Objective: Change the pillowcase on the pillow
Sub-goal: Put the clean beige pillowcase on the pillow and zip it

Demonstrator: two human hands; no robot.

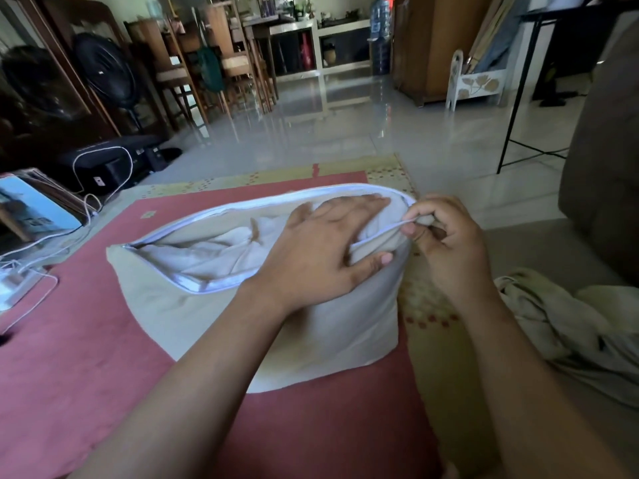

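Note:
A beige pillowcase (304, 326) with a white zipper edge lies on the red rug, its long opening gaping. Inside it shows the white pillow (207, 250), crumpled. My left hand (325, 243) lies flat with straight fingers on the pillow at the right end of the opening, the thumb over the near zipper edge. My right hand (446, 236) pinches the right corner of the pillowcase at the zipper end, fingers curled. A second beige cloth, crumpled (567, 326), lies on the floor to my right.
The red rug (86, 357) with a yellow patterned border covers the tiled floor. White cables and a blue book (38, 209) lie at the left. A sofa (608, 160) stands at the right; a black fan, chairs and a black metal table stand further back.

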